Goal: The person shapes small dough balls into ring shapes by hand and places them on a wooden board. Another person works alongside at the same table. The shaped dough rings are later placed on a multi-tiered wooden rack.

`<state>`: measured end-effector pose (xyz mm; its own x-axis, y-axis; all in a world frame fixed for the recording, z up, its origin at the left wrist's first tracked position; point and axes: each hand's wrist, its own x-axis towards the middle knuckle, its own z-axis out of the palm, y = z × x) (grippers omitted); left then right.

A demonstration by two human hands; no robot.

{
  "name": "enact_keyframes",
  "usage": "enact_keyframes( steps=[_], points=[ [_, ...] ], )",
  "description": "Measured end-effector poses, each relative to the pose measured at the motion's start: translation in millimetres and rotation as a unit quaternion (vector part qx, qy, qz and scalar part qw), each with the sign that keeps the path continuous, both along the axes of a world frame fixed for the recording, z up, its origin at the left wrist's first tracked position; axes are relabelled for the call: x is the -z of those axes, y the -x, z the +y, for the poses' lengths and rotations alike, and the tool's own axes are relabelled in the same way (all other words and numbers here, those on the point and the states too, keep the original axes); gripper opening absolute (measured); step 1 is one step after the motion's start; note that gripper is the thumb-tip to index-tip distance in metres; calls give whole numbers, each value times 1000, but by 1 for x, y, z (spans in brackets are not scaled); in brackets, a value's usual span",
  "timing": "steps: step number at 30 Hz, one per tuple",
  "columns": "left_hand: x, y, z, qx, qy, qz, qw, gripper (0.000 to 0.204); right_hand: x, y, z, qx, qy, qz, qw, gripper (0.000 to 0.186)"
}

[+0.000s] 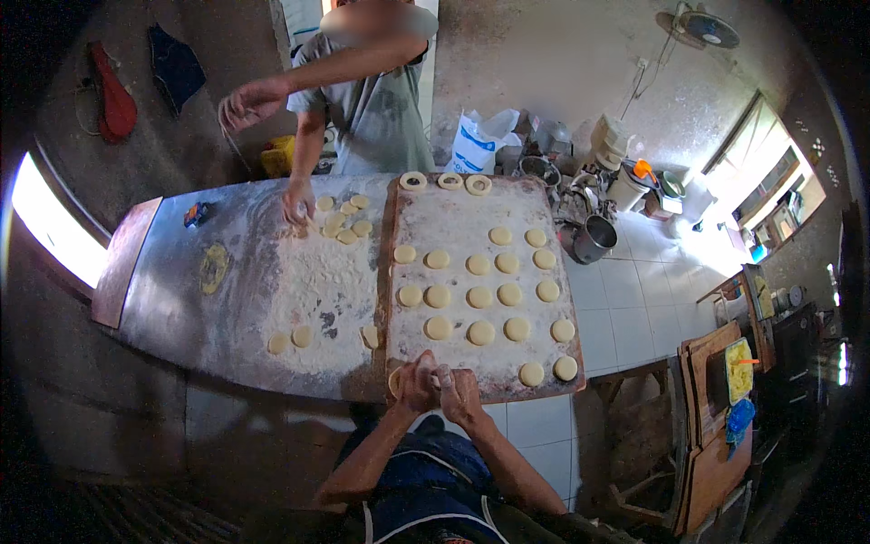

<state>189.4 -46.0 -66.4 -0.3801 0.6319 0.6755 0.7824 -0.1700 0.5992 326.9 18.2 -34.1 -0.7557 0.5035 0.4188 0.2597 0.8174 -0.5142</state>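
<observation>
Above the near edge of the floured board [471, 213], my left hand [417, 385] and my right hand [460, 397] meet with fingers closed. Whatever lies between them is hidden by the fingers. Part of a pale dough round [394, 381] shows just left of my left hand. Several flattened dough rounds [481, 333] lie in loose rows on the board beyond my hands. Three rounds with a dark centre, such as one filled dough round [450, 181], sit along its far edge.
A co-worker [367, 109] across the table handles dough pieces [344, 218] near scattered flour [322, 290] on the metal tabletop [181, 272]. Right of the board stand a metal pot [594, 238] and buckets on the tiled floor. A wooden stand [698, 381] holds a yellow-filled tub [739, 367].
</observation>
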Motion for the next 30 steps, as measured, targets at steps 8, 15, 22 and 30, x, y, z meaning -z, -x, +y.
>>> enact_keyframes(
  steps=[8, 15, 22, 30],
  points=[
    [-44, -11, 11, 89, 26, -112, 989, 23, 13, -20, -6, 14, 54, 9, 998, 33],
    [-31, -5, -5, 108, 38, 90, 989, 25, -50, -22, -13, 72, 393, 133, 907, 21],
    [-47, -12, 21, 7, 271, 71, 960, 36, -72, -40, -13, 230, 313, -2, 921, 41],
    [-71, 9, 27, 146, 344, 55, 926, 32, -69, -86, 8, 338, -14, -132, 932, 40]
  ],
)
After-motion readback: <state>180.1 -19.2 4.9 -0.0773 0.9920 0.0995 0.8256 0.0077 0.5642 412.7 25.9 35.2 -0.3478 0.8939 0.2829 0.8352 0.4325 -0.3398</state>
